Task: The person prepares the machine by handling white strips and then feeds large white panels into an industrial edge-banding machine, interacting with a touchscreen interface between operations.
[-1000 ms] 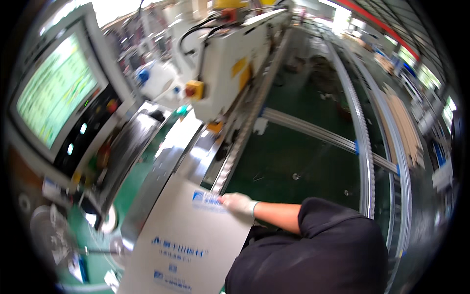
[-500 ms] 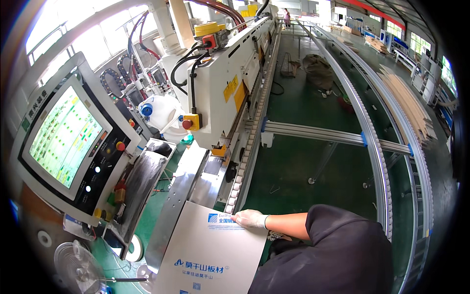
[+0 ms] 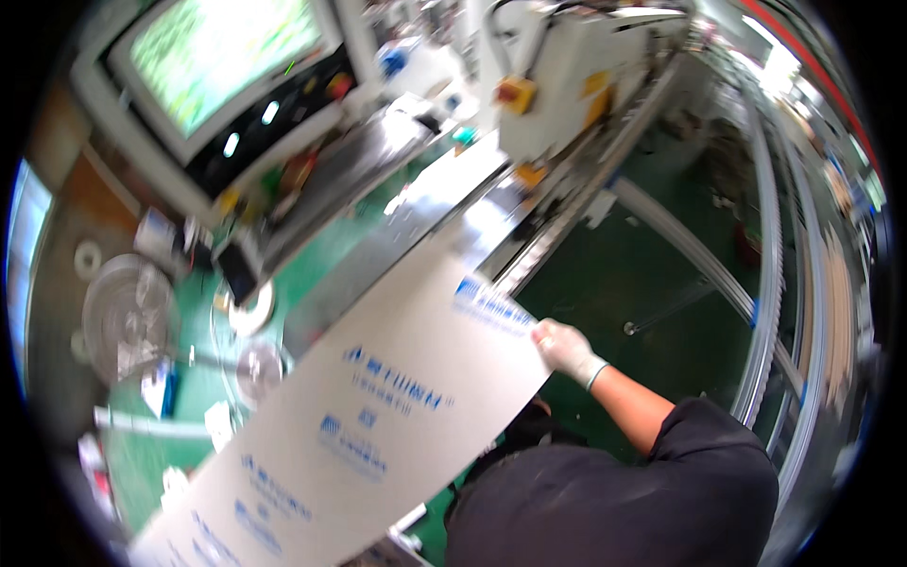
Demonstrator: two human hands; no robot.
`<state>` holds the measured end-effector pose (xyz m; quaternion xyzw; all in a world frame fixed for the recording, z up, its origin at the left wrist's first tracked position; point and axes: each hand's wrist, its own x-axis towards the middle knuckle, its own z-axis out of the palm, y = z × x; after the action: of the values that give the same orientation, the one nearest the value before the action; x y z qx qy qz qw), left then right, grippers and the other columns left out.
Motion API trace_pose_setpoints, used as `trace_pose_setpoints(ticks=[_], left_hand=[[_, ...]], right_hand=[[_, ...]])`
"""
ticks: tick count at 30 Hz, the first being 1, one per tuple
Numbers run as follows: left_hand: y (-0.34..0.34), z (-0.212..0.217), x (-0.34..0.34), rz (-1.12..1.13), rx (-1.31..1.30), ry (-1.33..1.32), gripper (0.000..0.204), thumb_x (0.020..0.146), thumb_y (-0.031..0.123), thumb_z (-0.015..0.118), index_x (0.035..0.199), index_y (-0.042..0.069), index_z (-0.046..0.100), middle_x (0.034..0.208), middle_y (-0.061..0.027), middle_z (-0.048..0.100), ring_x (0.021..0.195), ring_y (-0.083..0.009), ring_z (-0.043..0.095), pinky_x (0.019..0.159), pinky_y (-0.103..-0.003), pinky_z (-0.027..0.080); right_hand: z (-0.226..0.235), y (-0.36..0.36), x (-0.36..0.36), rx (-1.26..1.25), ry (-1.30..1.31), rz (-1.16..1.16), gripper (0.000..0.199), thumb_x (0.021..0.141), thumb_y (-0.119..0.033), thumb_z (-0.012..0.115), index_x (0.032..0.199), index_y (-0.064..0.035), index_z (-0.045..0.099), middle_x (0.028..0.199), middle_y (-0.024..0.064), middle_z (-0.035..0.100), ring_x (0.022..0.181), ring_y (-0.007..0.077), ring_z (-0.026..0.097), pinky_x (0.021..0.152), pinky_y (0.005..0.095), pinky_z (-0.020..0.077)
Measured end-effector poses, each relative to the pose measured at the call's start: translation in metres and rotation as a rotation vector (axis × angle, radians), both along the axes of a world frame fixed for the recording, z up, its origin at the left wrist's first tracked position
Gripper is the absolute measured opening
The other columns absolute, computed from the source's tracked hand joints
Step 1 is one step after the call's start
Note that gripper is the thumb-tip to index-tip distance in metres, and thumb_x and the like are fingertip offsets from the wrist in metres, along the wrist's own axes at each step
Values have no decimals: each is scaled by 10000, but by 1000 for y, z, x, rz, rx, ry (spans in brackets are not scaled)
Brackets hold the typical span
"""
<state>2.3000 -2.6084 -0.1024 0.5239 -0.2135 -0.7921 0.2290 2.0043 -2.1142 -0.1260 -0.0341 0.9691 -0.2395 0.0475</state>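
Note:
A long pale board (image 3: 397, 321) with blue printing slants from the lower left up to the steel bed (image 3: 491, 222) of a machine, its far end lying on that bed. My right hand (image 3: 567, 349), in a thin white glove, grips the board's right edge near the far corner. The thumb shows at the edge; the other fingers are partly hidden by the hand and board. My left hand is out of view. Beyond the far end stands the white machine housing (image 3: 548, 90) with a red button on a yellow box (image 3: 515, 93).
A control panel with a lit screen (image 3: 227, 57) stands at the upper left. Below it are a narrow shelf (image 3: 331, 180) and a floor fan (image 3: 128, 317). Metal roller rails (image 3: 770, 236) run along the right. Stacked boards (image 3: 836, 321) lie beyond them.
The view has swung left and down, with blur, so more of the board's length shows. My right hand keeps its hold on the board's edge near the printed far corner.

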Motion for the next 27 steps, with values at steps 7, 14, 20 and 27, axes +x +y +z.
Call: trace_pose_setpoints(ticks=[7, 14, 20, 27], left_hand=[[-72, -24, 45, 182, -132, 142, 609, 1020, 533, 368, 1427, 99, 494, 1467, -105, 501, 1333, -308, 470, 1093, -496, 398], [-71, -13, 33, 284, -66, 8, 641, 1023, 554, 328, 1449, 94, 459, 1486, -92, 479, 1356, -316, 440, 1124, -498, 365], [-86, -24, 45, -31, -92, 45, 691, 1028, 581, 243, 1509, 97, 355, 1555, -90, 393, 1412, -298, 366, 1155, -530, 297], [-87, -15, 41, 69, 76, 43, 772, 966, 663, 320, 1540, 150, 269, 1602, -41, 318, 1498, -248, 220, 1219, -515, 95]], right_hand=[[14, -18, -8, -158, -87, -213, 450, 1036, -419, 375, 933, -56, 620, 912, 237, 680, 890, 449, 643, 766, 528, 506], [27, -17, -13, -197, -151, -232, 465, 1038, -438, 377, 967, -64, 644, 931, 209, 687, 924, 430, 640, 791, 491, 505], [42, -12, -17, -170, -123, -319, 490, 1040, -433, 379, 1052, -42, 673, 998, 229, 691, 970, 435, 639, 834, 461, 506], [47, -10, -22, -180, -202, -338, 531, 1047, -451, 359, 1083, -24, 673, 1001, 233, 690, 983, 423, 640, 853, 428, 499]])
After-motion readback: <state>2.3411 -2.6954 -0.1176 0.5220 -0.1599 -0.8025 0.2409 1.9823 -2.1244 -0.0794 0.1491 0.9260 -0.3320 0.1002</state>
